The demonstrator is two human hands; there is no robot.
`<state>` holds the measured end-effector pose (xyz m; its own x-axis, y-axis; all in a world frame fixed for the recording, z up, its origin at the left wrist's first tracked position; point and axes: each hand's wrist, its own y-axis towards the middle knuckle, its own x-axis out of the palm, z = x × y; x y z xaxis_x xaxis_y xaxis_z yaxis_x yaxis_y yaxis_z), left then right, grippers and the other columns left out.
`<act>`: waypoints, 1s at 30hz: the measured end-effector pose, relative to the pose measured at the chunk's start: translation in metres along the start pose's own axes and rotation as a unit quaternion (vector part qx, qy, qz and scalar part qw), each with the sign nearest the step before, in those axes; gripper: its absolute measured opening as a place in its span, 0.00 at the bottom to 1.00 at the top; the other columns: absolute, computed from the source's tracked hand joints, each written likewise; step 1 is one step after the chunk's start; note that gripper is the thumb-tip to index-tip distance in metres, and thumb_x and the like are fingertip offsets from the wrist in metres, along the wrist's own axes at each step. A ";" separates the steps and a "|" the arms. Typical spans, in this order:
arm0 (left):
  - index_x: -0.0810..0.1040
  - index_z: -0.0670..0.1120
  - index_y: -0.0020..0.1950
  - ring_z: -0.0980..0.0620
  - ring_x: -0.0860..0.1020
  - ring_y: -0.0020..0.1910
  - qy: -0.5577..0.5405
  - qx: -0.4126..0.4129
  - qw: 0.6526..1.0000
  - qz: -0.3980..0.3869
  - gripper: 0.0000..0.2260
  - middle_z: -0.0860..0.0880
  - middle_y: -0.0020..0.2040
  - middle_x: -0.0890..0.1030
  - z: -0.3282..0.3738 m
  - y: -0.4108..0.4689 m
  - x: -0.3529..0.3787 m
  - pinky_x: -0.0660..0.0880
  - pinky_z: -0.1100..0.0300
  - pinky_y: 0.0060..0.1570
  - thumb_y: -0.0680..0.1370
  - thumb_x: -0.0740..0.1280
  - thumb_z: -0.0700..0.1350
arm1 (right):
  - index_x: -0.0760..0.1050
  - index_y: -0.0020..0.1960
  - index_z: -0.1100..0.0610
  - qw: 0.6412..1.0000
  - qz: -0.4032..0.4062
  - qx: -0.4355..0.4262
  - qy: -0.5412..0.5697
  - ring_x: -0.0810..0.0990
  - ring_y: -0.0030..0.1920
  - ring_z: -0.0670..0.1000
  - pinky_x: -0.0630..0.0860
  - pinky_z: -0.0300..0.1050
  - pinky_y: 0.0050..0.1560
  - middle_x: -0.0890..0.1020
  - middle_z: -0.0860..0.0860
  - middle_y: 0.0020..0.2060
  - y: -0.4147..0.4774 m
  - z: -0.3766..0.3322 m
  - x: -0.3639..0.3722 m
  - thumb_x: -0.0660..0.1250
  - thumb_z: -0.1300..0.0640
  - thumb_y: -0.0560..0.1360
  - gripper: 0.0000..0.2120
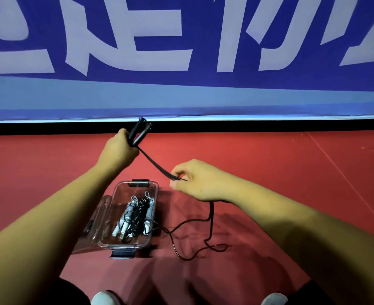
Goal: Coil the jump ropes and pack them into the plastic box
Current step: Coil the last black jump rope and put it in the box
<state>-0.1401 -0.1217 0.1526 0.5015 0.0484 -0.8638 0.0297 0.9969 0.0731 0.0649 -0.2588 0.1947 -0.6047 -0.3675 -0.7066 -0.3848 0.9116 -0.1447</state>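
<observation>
1. Red sports flooring (269, 172) is running out to a black strip (269, 126), and a blue banner (181, 95) with large pale characters is hanging behind it.
2. The left hand (121, 150) is gripping the two black handles (140, 130) together with curled fingers. It is holding them raised, their tips pointing up and away toward the banner.
3. The right hand (199, 183) is pinching the black rope (153, 160) between thumb and fingertips, lower than the handles and to their right. A taut bundle of strands is slanting between the two hands.
4. Below the right wrist the slack (210, 219) is hanging down and trailing in loose loops on the floor to the right of the box.
5. The plastic box (124, 188) is sitting open on the floor under the forearms, its long axis running away from the person. Coiled ropes (137, 214), pale and black, are lying lengthwise inside it, and the clear lid (102, 214) is resting against its left side.
6. The next wrap is likely turning on that slack. It is lying below and right of the pinching fingers, so the right hand is the nearer one to draw it up and lay it along the handles' axis.
7. One loop is passing close by the box's near right corner; whether it is touching cannot be told. It looks liable to snag there as it is being pulled in.
</observation>
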 end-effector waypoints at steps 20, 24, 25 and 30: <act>0.69 0.50 0.40 0.55 0.69 0.28 0.055 0.305 0.886 -0.344 0.09 0.52 0.30 0.73 0.081 -0.106 0.021 0.65 0.65 0.29 0.73 0.70 0.46 | 0.78 0.44 0.56 0.983 0.177 0.012 -0.039 0.68 0.28 0.41 0.65 0.35 0.33 0.73 0.44 0.28 0.007 0.070 -0.055 0.71 0.58 0.74 0.02; 0.74 0.47 0.52 0.55 0.70 0.30 -0.081 0.267 0.923 -0.264 0.10 0.53 0.33 0.75 0.077 -0.098 0.017 0.67 0.62 0.32 0.73 0.72 0.44 | 0.81 0.36 0.52 0.994 0.089 0.067 0.016 0.69 0.27 0.44 0.65 0.39 0.30 0.74 0.45 0.25 0.009 0.083 -0.048 0.68 0.65 0.75 0.12; 0.73 0.47 0.57 0.54 0.71 0.30 -0.109 0.247 0.933 -0.236 0.15 0.52 0.36 0.77 0.075 -0.093 0.015 0.68 0.62 0.32 0.73 0.73 0.44 | 0.81 0.35 0.52 0.994 0.052 0.091 0.040 0.68 0.27 0.47 0.64 0.39 0.29 0.74 0.47 0.24 0.008 0.084 -0.042 0.66 0.64 0.76 0.14; 0.71 0.56 0.67 0.58 0.75 0.32 -0.135 0.210 0.959 -0.131 0.28 0.56 0.44 0.79 0.061 -0.065 0.006 0.71 0.63 0.34 0.70 0.72 0.38 | 0.81 0.50 0.57 0.982 -0.048 0.109 0.147 0.68 0.27 0.49 0.68 0.40 0.28 0.70 0.52 0.29 0.010 0.071 -0.016 0.60 0.56 0.82 0.11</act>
<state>-0.0869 -0.1900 0.1733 0.6335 -0.2746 -0.7234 0.5027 0.8568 0.1150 0.1206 -0.2303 0.1553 -0.7605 -0.4623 -0.4560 -0.3112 0.8758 -0.3689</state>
